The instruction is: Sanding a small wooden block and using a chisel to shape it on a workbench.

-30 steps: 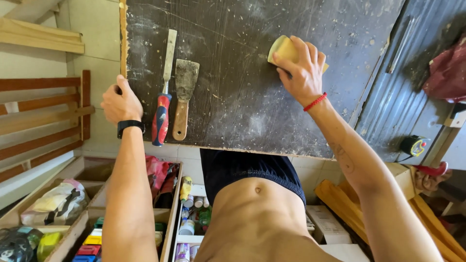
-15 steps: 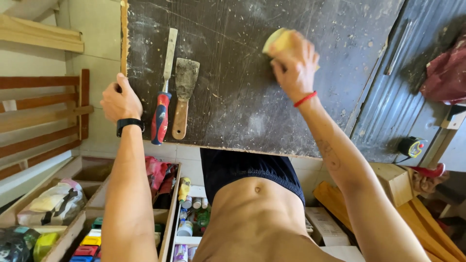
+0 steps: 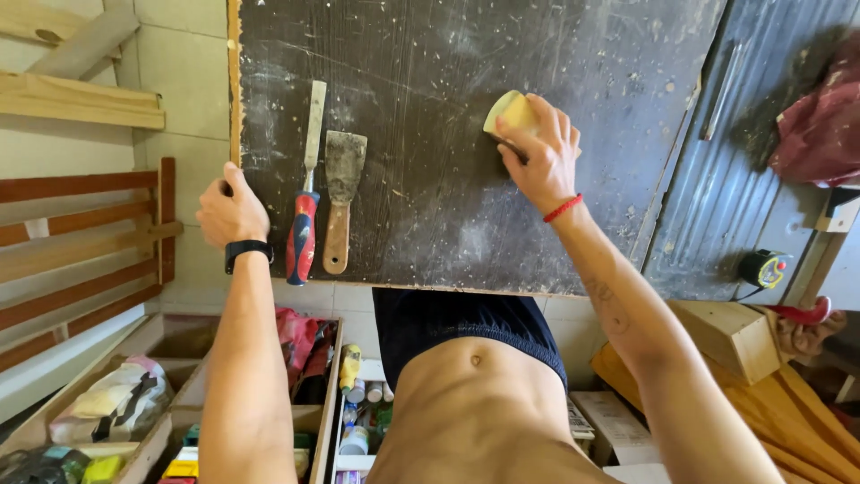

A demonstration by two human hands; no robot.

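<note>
Pressing a yellow sponge (image 3: 512,114), right hand (image 3: 537,157) half hides it; left hand (image 3: 231,211) clenches the board's edge (image 3: 235,108).

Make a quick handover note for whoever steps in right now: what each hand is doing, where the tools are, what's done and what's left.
Left hand: grips the left edge of the dark board, steadying it.
Right hand: presses a yellow sanding pad on the board's upper middle.
Chisel and putty knife lie side by side on the board near the left hand, untouched.
Done: cannot tell how far; the board shows pale scuffs and specks all over.
Left: probably more rubbing.
</note>
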